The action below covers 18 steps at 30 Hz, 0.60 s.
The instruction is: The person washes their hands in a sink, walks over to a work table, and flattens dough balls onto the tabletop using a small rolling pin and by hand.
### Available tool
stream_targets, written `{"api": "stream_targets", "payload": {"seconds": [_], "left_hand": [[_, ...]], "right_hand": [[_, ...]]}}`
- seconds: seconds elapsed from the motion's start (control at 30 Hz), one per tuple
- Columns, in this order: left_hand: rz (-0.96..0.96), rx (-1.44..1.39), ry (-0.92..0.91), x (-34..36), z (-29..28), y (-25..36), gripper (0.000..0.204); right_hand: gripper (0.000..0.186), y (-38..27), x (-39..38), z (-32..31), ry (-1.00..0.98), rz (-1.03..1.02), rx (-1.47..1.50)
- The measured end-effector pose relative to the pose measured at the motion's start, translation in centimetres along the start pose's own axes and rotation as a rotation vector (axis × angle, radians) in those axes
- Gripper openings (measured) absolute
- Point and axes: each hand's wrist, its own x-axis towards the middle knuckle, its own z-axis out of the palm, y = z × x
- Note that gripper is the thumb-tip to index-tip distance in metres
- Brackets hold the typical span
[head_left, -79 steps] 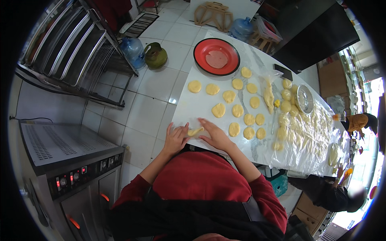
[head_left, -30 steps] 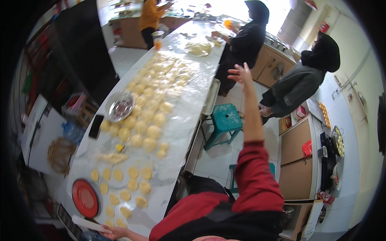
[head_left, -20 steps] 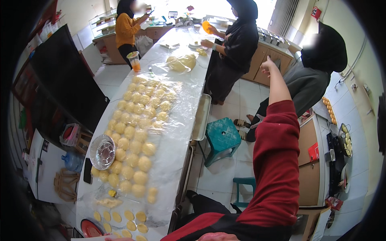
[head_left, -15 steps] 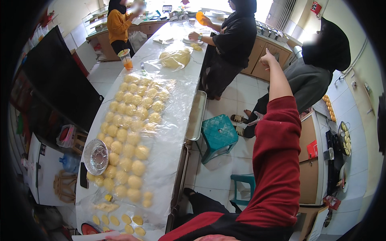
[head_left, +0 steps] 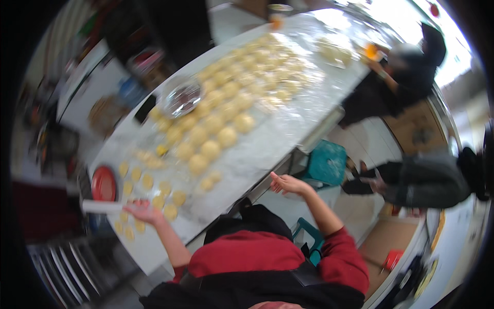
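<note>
Over the near left end of the table, my left hand (head_left: 144, 211) is closed on a long white rod-like tool (head_left: 102, 207), which points left; blur hides its exact kind. Thin flat dough rounds (head_left: 171, 211) lie around and under that hand. My right hand (head_left: 289, 184) hangs in the air by the table's near edge, its fingers loosely bent and apart, with nothing seen in it. Rows of round dough balls (head_left: 211, 149) under partly covering clear plastic fill the table's middle. A foil bowl (head_left: 182, 98) rests at their left side.
A red round dish (head_left: 104, 184) and a dark phone (head_left: 145, 109) lie along the table's left edge. A larger dough mass (head_left: 334, 51) sits farther off. Beyond a teal stool (head_left: 328, 162) stands a person (head_left: 427, 180); another person (head_left: 401, 67) is at the far table side.
The view has swung down and left, with blur. My right arm has dropped from pointing outward and is drawn back near the table. My left hand with the white tool now shows fully.
</note>
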Motion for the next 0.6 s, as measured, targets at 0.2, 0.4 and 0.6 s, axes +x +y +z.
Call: {"api": "stream_targets", "payload": {"seconds": [0.2, 0.4, 0.6], "left_hand": [[0.28, 0.029, 0.163, -0.2, -6.9, 6.2, 0.035], [0.44, 0.011, 0.434, -1.3, -16.0, 10.4, 0.036], [0.559, -0.008, 0.633, -2.8, -22.4, 12.9, 0.038]], "right_hand": [[0.073, -3.1, 2.8, 10.2, -0.208, 0.007, 0.084], [0.032, -7.6, 2.0, 10.7, 0.204, -0.38, -0.634], [0.059, -9.2, 5.9, 10.6, 0.239, -1.204, -0.462]]}}
